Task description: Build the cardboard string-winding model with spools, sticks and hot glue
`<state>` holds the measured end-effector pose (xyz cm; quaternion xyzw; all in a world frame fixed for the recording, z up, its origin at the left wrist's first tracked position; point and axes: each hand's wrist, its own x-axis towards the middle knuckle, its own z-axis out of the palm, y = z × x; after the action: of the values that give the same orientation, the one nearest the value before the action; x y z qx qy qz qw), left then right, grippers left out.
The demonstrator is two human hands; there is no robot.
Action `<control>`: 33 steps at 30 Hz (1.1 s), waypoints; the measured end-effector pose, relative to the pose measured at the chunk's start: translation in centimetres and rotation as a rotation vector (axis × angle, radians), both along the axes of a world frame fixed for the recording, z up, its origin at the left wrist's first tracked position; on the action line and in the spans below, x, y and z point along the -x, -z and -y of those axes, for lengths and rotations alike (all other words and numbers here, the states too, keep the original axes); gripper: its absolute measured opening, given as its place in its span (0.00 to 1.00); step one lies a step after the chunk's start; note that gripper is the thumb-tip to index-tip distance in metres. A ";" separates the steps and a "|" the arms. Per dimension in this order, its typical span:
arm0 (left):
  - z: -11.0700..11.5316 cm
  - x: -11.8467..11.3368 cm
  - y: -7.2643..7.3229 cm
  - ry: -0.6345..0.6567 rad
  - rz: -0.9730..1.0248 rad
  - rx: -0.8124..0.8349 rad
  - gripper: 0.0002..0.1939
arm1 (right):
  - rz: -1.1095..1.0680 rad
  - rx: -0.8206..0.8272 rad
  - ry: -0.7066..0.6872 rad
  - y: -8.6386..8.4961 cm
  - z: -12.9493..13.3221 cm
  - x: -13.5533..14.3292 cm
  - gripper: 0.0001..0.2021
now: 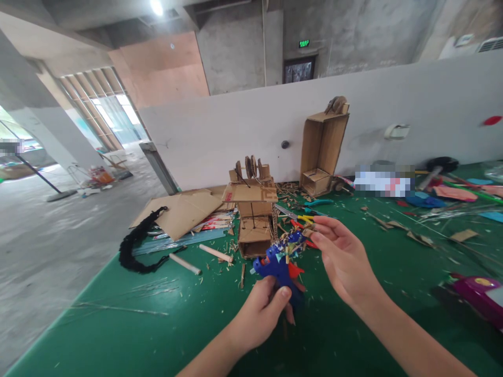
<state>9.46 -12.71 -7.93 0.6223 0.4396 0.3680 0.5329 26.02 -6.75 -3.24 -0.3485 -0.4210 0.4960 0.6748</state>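
My left hand (261, 311) is wrapped round the handle of a blue glue gun (278, 268) with an orange trigger. Bits of shavings and scraps cling to the gun's front end. Beside that end, my right hand (346, 262) pinches a small brown cardboard piece (308, 232) between thumb and fingertips; whether the piece touches the nozzle I cannot tell. Just behind the gun stands a cardboard model (249, 208) with round discs on top and thin dark rods through it. Scissors (293, 213) with yellow and red handles lie beyond my right fingertips, partly hidden.
A taller open cardboard box (325, 144) leans near the white partition (243, 125). Wooden sticks (215, 253), black fuzzy stems (131, 246) and cardboard sheets (184, 209) lie left on the green table (165, 335). Pliers with teal handles (318, 202) and scraps lie right, near a purple object (477, 293).
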 end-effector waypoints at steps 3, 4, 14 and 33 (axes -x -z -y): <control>0.0 -0.2 -0.1 0.026 0.078 0.064 0.27 | 0.000 -0.016 0.022 -0.3 0.1 -0.1 0.14; -0.1 -0.2 -0.1 0.035 0.101 0.080 0.27 | 0.005 -0.018 0.028 -0.4 0.1 -0.2 0.14; -0.4 -0.3 0.0 0.104 0.269 0.039 0.24 | -0.063 -0.037 0.095 -1.0 -0.5 -1.2 0.13; 0.6 0.3 -1.0 -0.064 -0.144 -0.232 0.17 | 0.755 -0.041 0.569 2.3 -5.9 -6.9 0.20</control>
<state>9.12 -13.35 -6.94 0.6903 0.4507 0.3877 0.4124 32.97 -0.89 -5.51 -0.5925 -0.5344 0.1215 0.5904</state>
